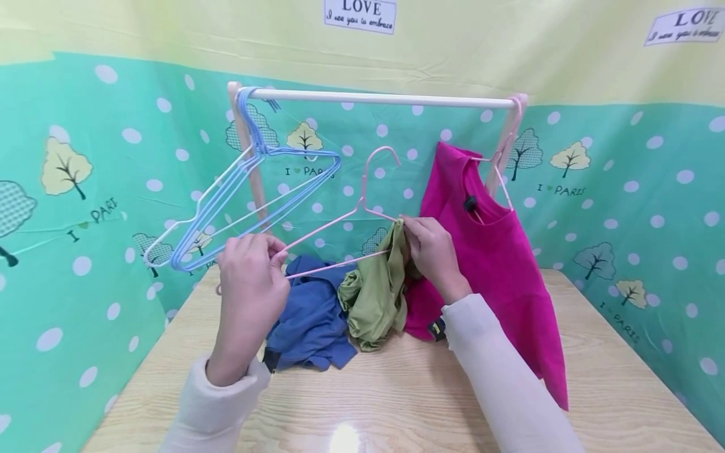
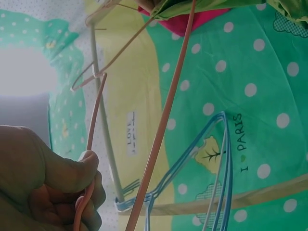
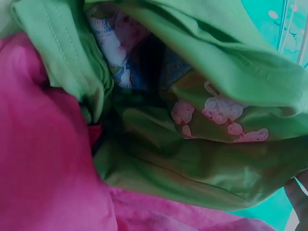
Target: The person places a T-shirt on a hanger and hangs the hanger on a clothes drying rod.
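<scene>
My left hand [image 1: 255,277] grips the left corner of a pink clothes hanger [image 1: 323,231], whose hook points up in front of the rack. In the left wrist view, thumb and fingers curl round the hanger wire [image 2: 94,122]. A green garment [image 1: 374,296] hangs over the hanger's right side, its lower part on the table. My right hand [image 1: 433,251] pinches its upper edge beside the hanger's right arm. The right wrist view shows folds of the green garment [image 3: 192,178] with pink printed figures; only a bit of the right hand [image 3: 298,192] appears there.
A rack with a white rod [image 1: 374,97] stands behind. Several blue hangers [image 1: 198,236] hang at its left end. At the right end a magenta shirt [image 1: 498,270] hangs on another pink hanger. A crumpled blue garment [image 1: 311,321] lies on the wooden table [image 1: 396,402].
</scene>
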Demonstrator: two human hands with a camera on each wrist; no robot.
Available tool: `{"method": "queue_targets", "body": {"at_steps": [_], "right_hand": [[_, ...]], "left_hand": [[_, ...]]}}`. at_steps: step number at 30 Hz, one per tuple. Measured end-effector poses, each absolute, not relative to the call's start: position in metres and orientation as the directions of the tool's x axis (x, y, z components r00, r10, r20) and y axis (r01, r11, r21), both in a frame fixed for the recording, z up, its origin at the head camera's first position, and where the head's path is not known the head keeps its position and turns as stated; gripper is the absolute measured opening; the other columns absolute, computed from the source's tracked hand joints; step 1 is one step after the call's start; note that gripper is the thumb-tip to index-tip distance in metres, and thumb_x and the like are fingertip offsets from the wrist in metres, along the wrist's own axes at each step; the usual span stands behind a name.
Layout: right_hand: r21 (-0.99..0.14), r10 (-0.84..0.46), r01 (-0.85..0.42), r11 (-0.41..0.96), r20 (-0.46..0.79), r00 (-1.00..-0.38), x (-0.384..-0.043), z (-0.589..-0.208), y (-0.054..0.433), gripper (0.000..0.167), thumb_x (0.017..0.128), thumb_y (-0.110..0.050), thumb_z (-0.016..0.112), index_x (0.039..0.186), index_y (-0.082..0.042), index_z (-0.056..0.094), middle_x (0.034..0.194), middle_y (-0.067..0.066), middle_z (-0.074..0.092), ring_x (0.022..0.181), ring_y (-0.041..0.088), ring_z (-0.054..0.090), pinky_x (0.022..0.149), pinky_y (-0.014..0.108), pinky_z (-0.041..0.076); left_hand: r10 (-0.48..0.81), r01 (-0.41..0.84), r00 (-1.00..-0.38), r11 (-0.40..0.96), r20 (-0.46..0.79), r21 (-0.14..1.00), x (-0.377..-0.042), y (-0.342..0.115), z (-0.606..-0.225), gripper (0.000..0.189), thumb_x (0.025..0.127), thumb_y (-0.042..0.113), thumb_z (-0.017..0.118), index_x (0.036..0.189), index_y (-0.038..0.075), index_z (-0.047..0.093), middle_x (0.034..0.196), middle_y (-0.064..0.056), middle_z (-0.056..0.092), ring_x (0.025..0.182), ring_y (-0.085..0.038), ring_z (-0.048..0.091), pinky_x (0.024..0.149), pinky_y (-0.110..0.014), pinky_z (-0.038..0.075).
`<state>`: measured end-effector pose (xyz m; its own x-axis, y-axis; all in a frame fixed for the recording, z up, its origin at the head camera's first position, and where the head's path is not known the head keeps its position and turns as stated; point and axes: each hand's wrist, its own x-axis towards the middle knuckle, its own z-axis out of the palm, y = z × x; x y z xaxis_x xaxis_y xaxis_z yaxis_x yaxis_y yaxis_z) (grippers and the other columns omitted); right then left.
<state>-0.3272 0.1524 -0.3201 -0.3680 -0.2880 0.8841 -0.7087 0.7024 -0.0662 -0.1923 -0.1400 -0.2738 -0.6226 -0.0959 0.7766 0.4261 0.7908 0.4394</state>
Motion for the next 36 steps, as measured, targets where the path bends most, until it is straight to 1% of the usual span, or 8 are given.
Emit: {"method": "queue_targets", "body": {"at_steps": [6,14,19,24,26,28,31,36], "right_hand": [[-0.077,-0.245,-0.713,0.697,0.909,-0.338,-0.327,-0.321,0.146,0.022,0.094,0.000,0.070,0.115,-0.001,0.077,0.097,0.015,0.075,0.089,0.032,0.070,0.079,0.047,0.059],[-0.162,-0.170,-0.728,0.666,0.918,-0.359,-0.319,-0.317,0.125,0.018,0.097,-0.002,0.069,0.112,0.000,0.078,0.100,0.015,0.076,0.092,0.033,0.071,0.082,0.047,0.058],[-0.158,-0.182,-0.754,0.637,0.920,-0.347,-0.314,-0.317,0.117,0.020,0.098,-0.001,0.066,0.115,0.003,0.076,0.103,0.018,0.075,0.096,0.034,0.070,0.084,0.045,0.058],[-0.169,-0.146,-0.722,0.670,0.924,-0.353,-0.314,-0.319,0.118,0.027,0.097,-0.002,0.068,0.124,0.002,0.071,0.113,0.019,0.071,0.104,0.037,0.064,0.091,0.046,0.055],[-0.188,-0.124,-0.712,0.677,0.924,-0.362,-0.315,-0.320,0.120,0.026,0.098,-0.004,0.068,0.123,0.002,0.072,0.114,0.018,0.072,0.104,0.036,0.065,0.091,0.046,0.055],[-0.200,-0.107,-0.701,0.684,0.924,-0.367,-0.315,-0.322,0.120,0.023,0.099,-0.006,0.067,0.120,0.001,0.073,0.111,0.017,0.074,0.100,0.035,0.067,0.089,0.045,0.056],[-0.203,-0.094,-0.697,0.687,0.927,-0.362,-0.316,-0.324,0.119,0.020,0.100,-0.007,0.066,0.115,0.000,0.076,0.108,0.015,0.075,0.096,0.033,0.069,0.086,0.045,0.057],[-0.191,-0.067,-0.708,0.680,0.945,-0.320,-0.314,-0.323,0.113,0.019,0.099,-0.005,0.067,0.114,0.000,0.077,0.106,0.015,0.076,0.095,0.032,0.071,0.086,0.044,0.058]], "left_hand": [[-0.095,0.428,-0.613,0.795,0.785,0.430,-0.194,-0.137,-0.276,0.009,0.087,-0.012,0.068,0.091,-0.004,0.066,0.085,-0.018,0.064,0.086,-0.039,0.049,0.079,-0.051,0.034],[-0.085,0.426,-0.608,0.805,0.789,0.414,-0.196,-0.135,-0.278,0.010,0.087,-0.013,0.068,0.089,-0.004,0.065,0.085,-0.018,0.064,0.085,-0.039,0.048,0.079,-0.050,0.033],[-0.067,0.413,-0.634,0.812,0.771,0.411,-0.198,-0.132,-0.280,0.009,0.088,-0.011,0.069,0.089,-0.003,0.065,0.086,-0.018,0.065,0.086,-0.039,0.048,0.077,-0.049,0.033],[-0.069,0.404,-0.657,0.808,0.751,0.428,-0.200,-0.132,-0.280,0.008,0.088,-0.011,0.067,0.090,-0.003,0.066,0.087,-0.017,0.064,0.085,-0.037,0.048,0.076,-0.047,0.032],[-0.070,0.405,-0.655,0.808,0.753,0.428,-0.200,-0.131,-0.281,0.008,0.088,-0.011,0.067,0.089,-0.003,0.066,0.087,-0.017,0.064,0.085,-0.038,0.048,0.076,-0.046,0.032],[-0.075,0.407,-0.649,0.807,0.757,0.429,-0.200,-0.131,-0.281,0.009,0.088,-0.011,0.067,0.089,-0.003,0.066,0.086,-0.016,0.064,0.085,-0.038,0.048,0.076,-0.046,0.032],[-0.083,0.411,-0.639,0.804,0.765,0.430,-0.200,-0.130,-0.281,0.009,0.088,-0.011,0.067,0.089,-0.002,0.066,0.087,-0.017,0.064,0.085,-0.038,0.048,0.076,-0.047,0.032],[-0.086,0.416,-0.627,0.803,0.774,0.427,-0.201,-0.128,-0.282,0.010,0.087,-0.011,0.067,0.088,-0.002,0.065,0.088,-0.017,0.064,0.085,-0.038,0.048,0.077,-0.048,0.032]]}}
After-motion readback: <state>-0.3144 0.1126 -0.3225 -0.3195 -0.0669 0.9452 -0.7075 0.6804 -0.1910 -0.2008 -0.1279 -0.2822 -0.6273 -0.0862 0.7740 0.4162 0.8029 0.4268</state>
